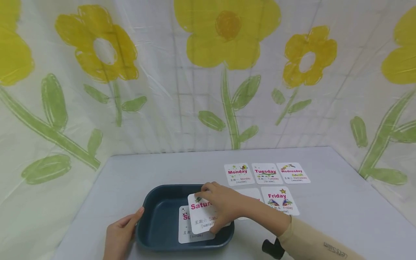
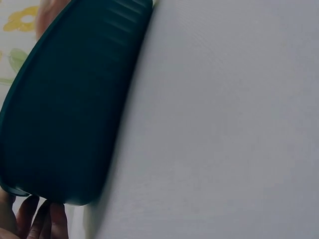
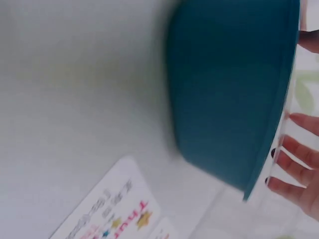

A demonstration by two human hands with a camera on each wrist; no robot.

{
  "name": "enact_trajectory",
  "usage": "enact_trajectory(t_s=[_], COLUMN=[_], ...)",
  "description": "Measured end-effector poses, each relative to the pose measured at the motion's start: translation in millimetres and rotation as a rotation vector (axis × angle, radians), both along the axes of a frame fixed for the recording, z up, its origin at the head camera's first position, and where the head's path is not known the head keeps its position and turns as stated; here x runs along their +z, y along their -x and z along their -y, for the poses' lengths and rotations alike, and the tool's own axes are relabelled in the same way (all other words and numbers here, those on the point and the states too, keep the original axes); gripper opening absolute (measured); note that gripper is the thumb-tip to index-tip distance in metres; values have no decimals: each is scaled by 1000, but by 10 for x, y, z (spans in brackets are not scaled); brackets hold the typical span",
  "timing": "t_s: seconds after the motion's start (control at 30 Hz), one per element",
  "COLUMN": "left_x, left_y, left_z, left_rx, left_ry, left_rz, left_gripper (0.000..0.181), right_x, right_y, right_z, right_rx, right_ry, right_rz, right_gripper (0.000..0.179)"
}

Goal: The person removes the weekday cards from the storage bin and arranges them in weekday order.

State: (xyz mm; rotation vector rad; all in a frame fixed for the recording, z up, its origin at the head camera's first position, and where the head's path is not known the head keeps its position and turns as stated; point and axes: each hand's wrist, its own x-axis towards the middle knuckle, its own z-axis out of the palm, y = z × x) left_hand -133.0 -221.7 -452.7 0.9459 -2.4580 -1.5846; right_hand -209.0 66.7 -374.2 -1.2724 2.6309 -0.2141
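Observation:
My left hand (image 1: 121,231) grips the left rim of a dark teal tray (image 1: 159,216), thumb near the top edge. The left wrist view shows its fingers (image 2: 59,221) against the tray's outer end. Over the tray's right side, my right hand (image 1: 224,204) holds a white Saturday card (image 1: 202,216) by its edges, fingers at the top and thumb at the bottom. Part of the card's print is hidden by that hand. Beneath it a Sunday card (image 1: 184,233) lies in the tray, partly covered. The right wrist view shows spread fingers (image 3: 294,169) beyond the tray's rim.
Right of the tray, Monday (image 1: 239,177), Tuesday (image 1: 267,177) and Wednesday (image 1: 293,175) cards form a back row on the white table (image 1: 195,166). In front lie a Friday card (image 1: 279,198) and a Thursday card (image 3: 117,209), partly hidden by my right arm. A flowered curtain (image 1: 156,119) hangs behind.

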Motion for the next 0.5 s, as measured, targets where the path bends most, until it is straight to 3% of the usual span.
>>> enact_trajectory(t_s=[0.17,0.5], left_x=[16,-2], left_y=[2,3], left_z=[22,7], left_rx=[-40,-21], left_ry=[5,-9], left_rz=[-24,-11], left_gripper=[74,85], right_x=[59,64], right_y=[2,14], right_z=[-149,-474], right_rx=[-48,-95], right_ry=[14,28], right_rz=[26,14], right_gripper=[90,88])
